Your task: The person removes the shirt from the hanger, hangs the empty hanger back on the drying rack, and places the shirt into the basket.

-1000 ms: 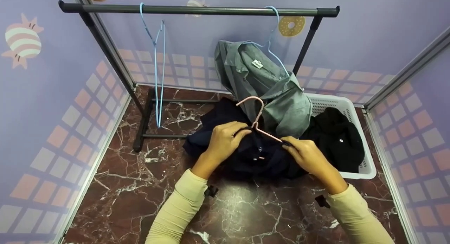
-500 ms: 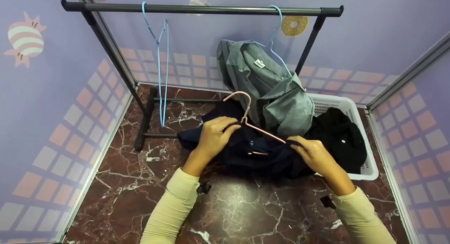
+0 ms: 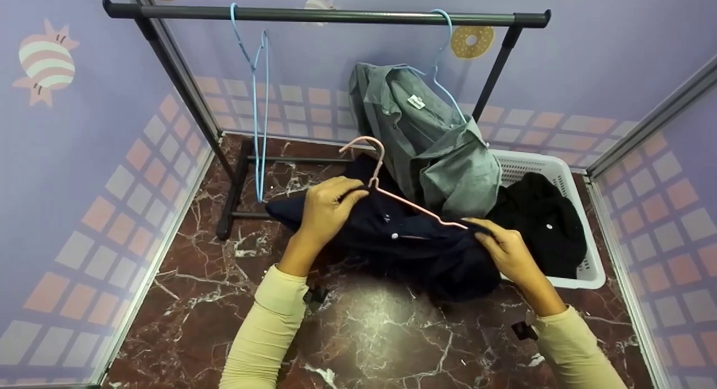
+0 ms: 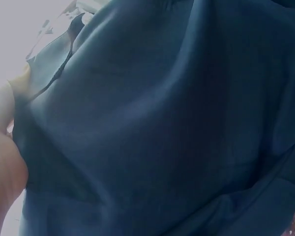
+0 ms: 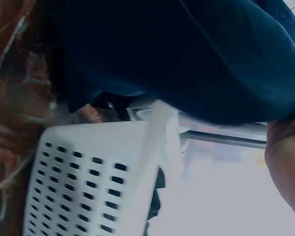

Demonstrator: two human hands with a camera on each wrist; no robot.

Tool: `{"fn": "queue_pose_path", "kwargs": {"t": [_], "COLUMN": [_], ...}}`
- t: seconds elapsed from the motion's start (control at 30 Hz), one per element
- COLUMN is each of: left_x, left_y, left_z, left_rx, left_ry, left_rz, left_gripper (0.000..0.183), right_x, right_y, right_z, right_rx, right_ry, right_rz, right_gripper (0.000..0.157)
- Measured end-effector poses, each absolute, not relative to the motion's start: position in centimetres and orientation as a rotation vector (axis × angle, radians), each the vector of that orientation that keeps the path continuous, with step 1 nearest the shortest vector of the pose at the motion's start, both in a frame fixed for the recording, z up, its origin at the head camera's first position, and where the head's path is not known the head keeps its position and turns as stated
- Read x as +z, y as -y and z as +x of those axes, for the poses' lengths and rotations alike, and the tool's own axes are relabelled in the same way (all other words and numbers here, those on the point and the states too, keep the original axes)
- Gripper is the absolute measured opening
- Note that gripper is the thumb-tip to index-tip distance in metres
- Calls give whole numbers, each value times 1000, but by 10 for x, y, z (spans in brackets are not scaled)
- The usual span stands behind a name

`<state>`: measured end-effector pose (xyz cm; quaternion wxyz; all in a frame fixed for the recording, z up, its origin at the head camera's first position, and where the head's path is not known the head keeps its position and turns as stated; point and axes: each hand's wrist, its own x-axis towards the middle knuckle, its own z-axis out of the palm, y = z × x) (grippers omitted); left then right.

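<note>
A dark navy shirt [image 3: 386, 232] with a white button hangs gathered between both hands above the floor. My left hand [image 3: 327, 209] pinches its upper edge beside the neck of a pink hanger [image 3: 409, 203]. The hanger's hook points up and left, and its right arm slopes down across the opening; the left arm is hidden behind cloth and hand. At the hanger's right tip, my right hand [image 3: 507, 251] grips the shirt's edge between thumb and fingers. Navy cloth [image 4: 152, 118] fills most of the left wrist view.
A black rack [image 3: 330, 13] carries a bare blue hanger [image 3: 259, 125] and a grey-green shirt [image 3: 414, 131] on another blue hanger. The white basket [image 3: 594, 265] at right holds black clothing [image 3: 546, 226]. Patterned walls enclose the marble floor [image 3: 369, 333].
My left hand has moved left and up with the hanger's hook, while my right hand has shifted slightly right. The hands are farther apart, and more of the hanger's right arm shows.
</note>
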<state>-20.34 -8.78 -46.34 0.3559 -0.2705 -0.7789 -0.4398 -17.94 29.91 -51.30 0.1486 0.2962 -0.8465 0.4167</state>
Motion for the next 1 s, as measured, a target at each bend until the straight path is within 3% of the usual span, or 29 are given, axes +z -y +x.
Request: {"fn": "queue_pose_path", "kwargs": {"t": [0.37,0.73,1.0], "left_x": [-454,-448,-446], "left_y": [91,82,78], "left_z": [-205,-202,-202], "left_rx": [-1221,-1104,-1030], "left_ry": [1917,1969,2003], "left_rz": [-709,-788,-845], "left_gripper": [13,14,14], "right_x": [-552,-530,-529], "right_y": [-287,-263,-290], "right_z": [-171,-160,-170], "right_rx": [1512,1304,1686], "right_ry": [2414,2534,2391], "right_rz": [612,580,654], "right_gripper": [32,27,57]}}
